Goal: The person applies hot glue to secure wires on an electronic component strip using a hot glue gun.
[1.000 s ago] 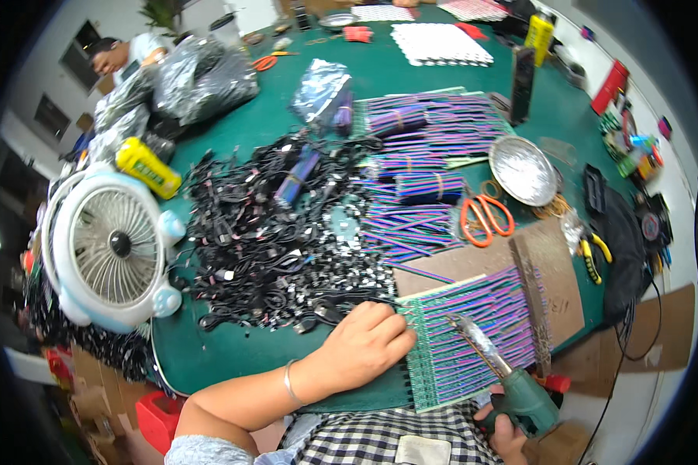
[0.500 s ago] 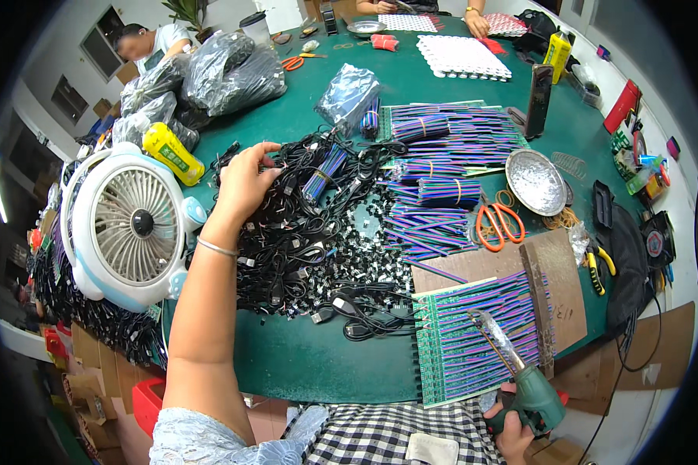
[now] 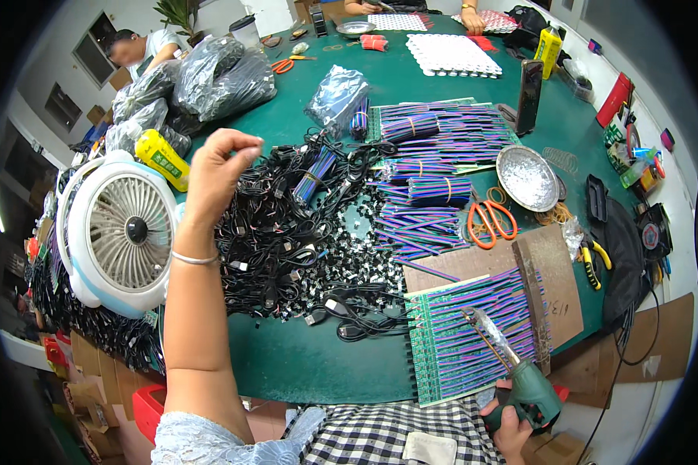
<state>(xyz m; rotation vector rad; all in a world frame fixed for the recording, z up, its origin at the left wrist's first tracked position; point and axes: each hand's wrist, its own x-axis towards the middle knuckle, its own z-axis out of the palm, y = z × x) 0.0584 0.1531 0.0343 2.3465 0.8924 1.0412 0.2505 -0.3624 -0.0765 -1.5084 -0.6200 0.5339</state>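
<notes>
Two hands work: the left hand (image 3: 219, 172) hovers raised, fingertips pinched together, over the tangled black cables (image 3: 287, 232) at centre. At five o'clock the right hand (image 3: 514, 430) clamps a green glue gun (image 3: 523, 376), nozzle over the striped wire board (image 3: 457, 341)

A white fan (image 3: 124, 232) lies at the left edge of the green table (image 3: 310, 364), with a yellow bottle (image 3: 161, 159) just above it. Grey plastic bags (image 3: 209, 77) sit in the upper left. Orange scissors (image 3: 490, 222) lie right of centre, below a round metal dish (image 3: 527, 177). A white tray (image 3: 452, 56) rests near the top, with a dark phone (image 3: 529, 96) standing beside it.
</notes>
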